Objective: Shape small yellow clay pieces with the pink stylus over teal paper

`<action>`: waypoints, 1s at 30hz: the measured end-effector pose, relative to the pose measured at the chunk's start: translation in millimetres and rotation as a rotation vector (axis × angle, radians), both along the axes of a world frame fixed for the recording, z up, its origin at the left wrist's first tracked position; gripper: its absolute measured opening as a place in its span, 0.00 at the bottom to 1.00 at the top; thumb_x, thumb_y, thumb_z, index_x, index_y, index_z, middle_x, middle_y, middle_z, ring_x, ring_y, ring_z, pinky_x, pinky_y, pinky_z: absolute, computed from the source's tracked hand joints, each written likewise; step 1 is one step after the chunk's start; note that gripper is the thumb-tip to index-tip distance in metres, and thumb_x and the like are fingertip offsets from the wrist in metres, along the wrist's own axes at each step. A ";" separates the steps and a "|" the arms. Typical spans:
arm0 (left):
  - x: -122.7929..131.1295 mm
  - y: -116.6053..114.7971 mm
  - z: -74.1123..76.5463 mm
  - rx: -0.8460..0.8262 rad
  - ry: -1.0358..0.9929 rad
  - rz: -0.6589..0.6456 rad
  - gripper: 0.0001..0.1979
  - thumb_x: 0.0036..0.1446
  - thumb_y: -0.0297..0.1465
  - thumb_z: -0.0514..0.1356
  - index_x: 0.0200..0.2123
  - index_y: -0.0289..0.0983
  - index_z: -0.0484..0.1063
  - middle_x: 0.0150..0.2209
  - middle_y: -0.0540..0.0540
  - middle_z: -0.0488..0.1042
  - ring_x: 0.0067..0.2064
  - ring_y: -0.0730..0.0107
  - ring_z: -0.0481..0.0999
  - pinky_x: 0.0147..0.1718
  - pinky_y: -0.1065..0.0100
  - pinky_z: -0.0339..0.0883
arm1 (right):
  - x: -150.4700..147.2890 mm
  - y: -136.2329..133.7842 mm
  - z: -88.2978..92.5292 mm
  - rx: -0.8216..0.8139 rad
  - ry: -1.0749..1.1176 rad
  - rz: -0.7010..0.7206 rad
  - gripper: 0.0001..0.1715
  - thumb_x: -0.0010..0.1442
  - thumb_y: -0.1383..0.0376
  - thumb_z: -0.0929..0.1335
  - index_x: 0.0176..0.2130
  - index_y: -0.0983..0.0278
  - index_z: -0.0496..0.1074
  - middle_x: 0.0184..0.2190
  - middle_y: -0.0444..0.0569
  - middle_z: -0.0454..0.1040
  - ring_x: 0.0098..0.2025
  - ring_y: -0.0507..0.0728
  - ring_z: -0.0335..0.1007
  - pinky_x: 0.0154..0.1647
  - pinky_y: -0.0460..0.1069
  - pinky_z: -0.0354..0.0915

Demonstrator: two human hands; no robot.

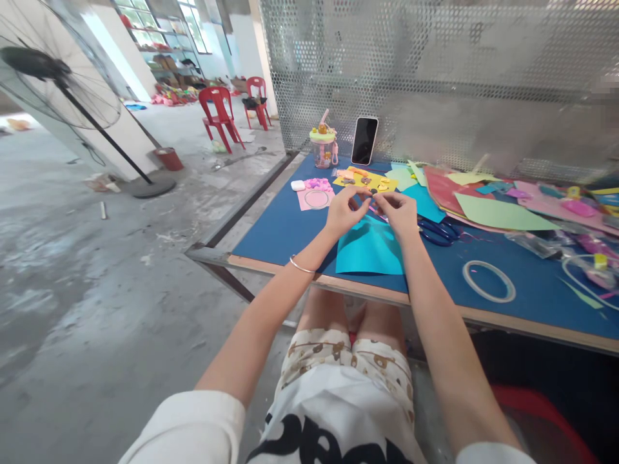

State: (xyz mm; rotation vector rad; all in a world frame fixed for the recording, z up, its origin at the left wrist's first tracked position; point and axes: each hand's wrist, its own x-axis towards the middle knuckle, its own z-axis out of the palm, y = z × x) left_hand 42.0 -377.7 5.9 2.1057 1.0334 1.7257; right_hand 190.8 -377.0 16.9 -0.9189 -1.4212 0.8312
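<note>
Both my hands meet over the blue table, fingertips pinched close together. My left hand (347, 209), a bangle (300, 264) on its wrist, and my right hand (397, 211) are closed around a small dark piece (373, 191), too small to name. Under them lies a bright blue sheet of paper (370, 251). Just beyond the fingers is a yellow card (344, 182) carrying small brown and orange shapes. To the left sits a pink square (309, 201) with a ring and pink-purple bits on it, beside a small white case (298, 185). Dark blue-handled scissors (438, 232) lie right of my right hand.
A lidded cup (323, 149) with a straw and a propped phone (364, 142) stand at the back before a perforated metal panel (435, 77). Coloured papers (503, 209) and a roll of clear tape (489, 281) lie right. A fan (62, 71) and red chairs (218, 111) stand left.
</note>
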 end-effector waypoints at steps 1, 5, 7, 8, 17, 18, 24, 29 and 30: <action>0.1 0.2 -0.1 -0.006 0.000 0.000 0.11 0.56 0.37 0.59 0.37 0.35 0.72 0.35 0.46 0.75 0.27 0.77 0.71 0.24 0.74 0.65 | 0.1 0.2 -0.4 0.000 -0.003 0.003 0.19 0.45 0.49 0.73 0.29 0.63 0.77 0.24 0.46 0.77 0.23 0.53 0.72 0.27 0.49 0.72; 0.1 -0.4 -0.1 0.003 -0.014 0.008 0.11 0.55 0.37 0.61 0.37 0.35 0.72 0.37 0.46 0.75 0.29 0.76 0.72 0.25 0.74 0.66 | 0.4 0.7 -2.0 0.015 -0.005 0.016 0.18 0.46 0.51 0.73 0.29 0.63 0.77 0.24 0.46 0.77 0.23 0.53 0.72 0.26 0.49 0.71; -0.3 -1.7 0.2 0.014 -0.011 0.036 0.10 0.55 0.37 0.61 0.36 0.35 0.71 0.35 0.47 0.74 0.26 0.78 0.70 0.25 0.74 0.65 | 0.4 0.8 -2.6 0.026 -0.001 0.021 0.17 0.46 0.51 0.73 0.29 0.63 0.78 0.24 0.46 0.77 0.23 0.53 0.72 0.25 0.48 0.71; -0.5 -2.5 0.4 0.016 -0.001 0.056 0.10 0.55 0.37 0.61 0.36 0.36 0.71 0.34 0.48 0.74 0.25 0.79 0.69 0.25 0.74 0.65 | 0.5 0.9 -2.9 0.030 -0.002 0.022 0.17 0.47 0.52 0.73 0.30 0.63 0.78 0.24 0.46 0.77 0.22 0.53 0.71 0.25 0.48 0.70; -1.2 -6.6 0.1 0.052 0.107 0.131 0.07 0.57 0.34 0.58 0.35 0.37 0.71 0.33 0.49 0.72 0.25 0.79 0.67 0.27 0.73 0.63 | 0.3 0.5 -4.5 0.041 -0.034 0.032 0.20 0.46 0.50 0.73 0.30 0.63 0.78 0.25 0.47 0.78 0.25 0.54 0.73 0.27 0.49 0.72; -1.3 -6.7 0.4 0.054 0.110 0.132 0.07 0.57 0.34 0.58 0.35 0.37 0.71 0.33 0.50 0.72 0.25 0.79 0.67 0.27 0.73 0.63 | 0.1 0.3 -4.1 0.036 -0.032 0.032 0.20 0.46 0.49 0.73 0.29 0.63 0.77 0.25 0.47 0.78 0.25 0.54 0.73 0.27 0.49 0.72; -1.4 -7.3 1.8 0.069 0.110 0.134 0.08 0.57 0.35 0.58 0.34 0.36 0.71 0.32 0.50 0.72 0.24 0.79 0.65 0.28 0.73 0.63 | -0.6 1.7 -1.4 -0.001 0.036 -0.003 0.20 0.45 0.49 0.73 0.28 0.63 0.77 0.23 0.46 0.77 0.21 0.53 0.71 0.24 0.49 0.72; -1.1 -8.0 2.3 0.081 0.123 0.130 0.08 0.57 0.36 0.57 0.34 0.36 0.71 0.31 0.50 0.72 0.24 0.79 0.65 0.27 0.73 0.61 | -0.7 1.8 -1.8 0.029 0.015 0.002 0.17 0.44 0.52 0.74 0.27 0.63 0.76 0.22 0.46 0.76 0.21 0.53 0.71 0.24 0.49 0.71; -1.0 -8.2 2.5 0.078 0.126 0.133 0.08 0.58 0.36 0.57 0.34 0.37 0.71 0.31 0.50 0.72 0.24 0.79 0.65 0.27 0.73 0.61 | -0.5 1.5 -2.0 0.037 0.006 0.005 0.17 0.45 0.52 0.74 0.27 0.63 0.76 0.22 0.46 0.76 0.21 0.53 0.71 0.23 0.48 0.71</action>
